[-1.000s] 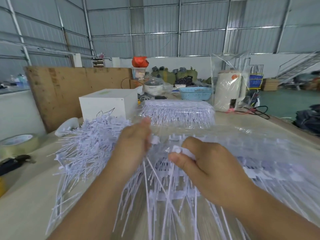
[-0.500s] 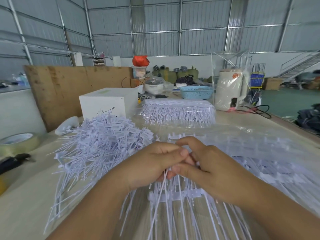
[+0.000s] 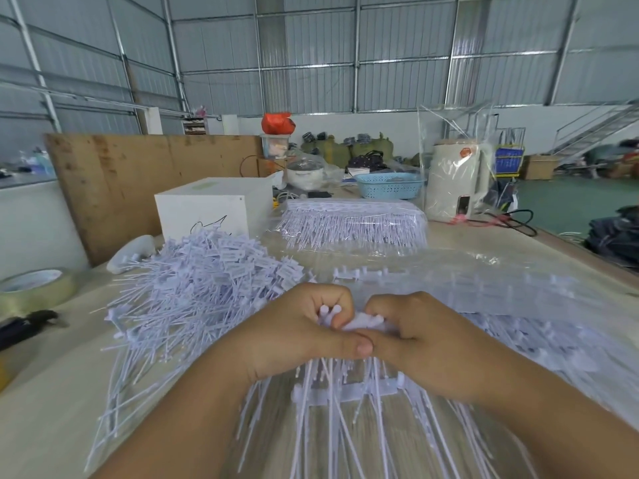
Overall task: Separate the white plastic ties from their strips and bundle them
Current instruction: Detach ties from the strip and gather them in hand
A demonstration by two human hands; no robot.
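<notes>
From the head camera, both hands meet at the middle of the surface [image 3: 52,409]. The left hand [image 3: 294,337] has its fingers curled round the heads of a few white plastic ties [image 3: 330,314], its thumb laid flat toward the right. The right hand [image 3: 425,344] curls round the same cluster from the other side, its thumb touching the left thumb. Below the hands the thin tails of these ties fan out toward the camera, and a strip [image 3: 349,392] with ties attached lies across them just under the wrists.

To the left of the hands lies a loose pile of ties [image 3: 193,281], its tails spreading over the surface. To the right and behind the hands, clear plastic sheeting [image 3: 484,271] covers more rows of strips. Farther back sits a wrapped bundle of ties [image 3: 352,224], beside a white box [image 3: 207,210]. A roll of tape [image 3: 34,286] rests at the left edge, with a dark tool [image 3: 27,326] just in front of it. A blue basket [image 3: 389,184] and a white appliance [image 3: 456,181] under a clear bag stand at the far end.
</notes>
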